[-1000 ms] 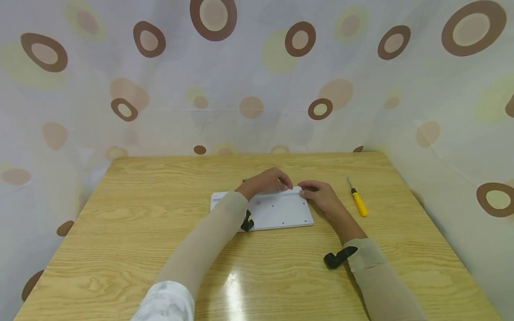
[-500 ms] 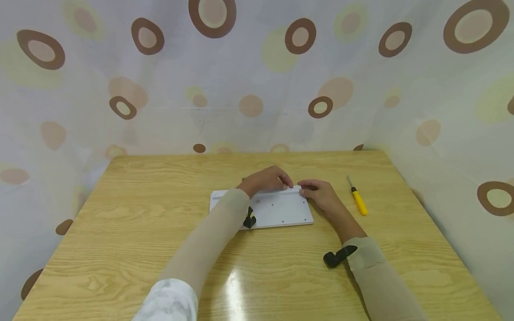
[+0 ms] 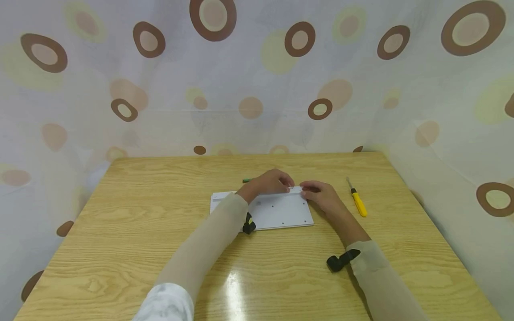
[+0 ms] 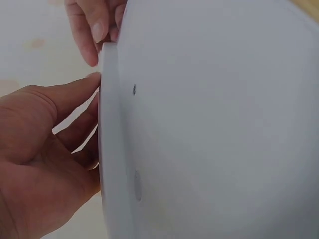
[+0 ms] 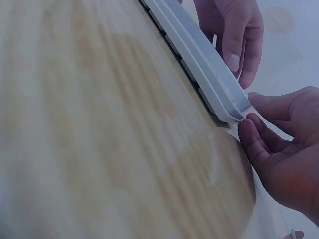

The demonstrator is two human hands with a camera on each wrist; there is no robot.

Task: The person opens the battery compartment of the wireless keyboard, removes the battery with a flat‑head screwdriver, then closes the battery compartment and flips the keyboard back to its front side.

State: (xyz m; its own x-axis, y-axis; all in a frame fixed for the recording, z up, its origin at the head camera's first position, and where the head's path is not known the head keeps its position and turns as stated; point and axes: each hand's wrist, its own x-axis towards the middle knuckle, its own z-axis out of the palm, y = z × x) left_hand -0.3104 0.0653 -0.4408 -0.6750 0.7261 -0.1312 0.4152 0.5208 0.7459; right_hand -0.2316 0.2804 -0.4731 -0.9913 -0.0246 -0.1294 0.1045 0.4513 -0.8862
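Observation:
A white keyboard (image 3: 283, 214) lies face down, its back dotted with small dark screw spots; key edges show under its rim in the right wrist view. My left hand (image 3: 271, 182) reaches over it and holds the raised far edge, thumb on one side and fingers curled behind. At the far right corner, my right hand (image 3: 324, 198) pinches the end of that raised edge between thumb and fingers. Both hands are close together there. In the left wrist view the left thumb (image 4: 82, 92) meets the rim, and the right hand (image 4: 94, 20) is just beyond.
A screwdriver (image 3: 358, 203) with a yellow handle lies right of the keyboard. A small green object (image 3: 246, 180) shows behind the left wrist, mostly hidden. The wooden table (image 3: 160, 178) ends at a patterned curtain (image 3: 249, 129).
Both hands stay at the far edge; the fingers have shifted very slightly right. More of the green object shows behind the left wrist. The keyboard and screwdriver stay put.

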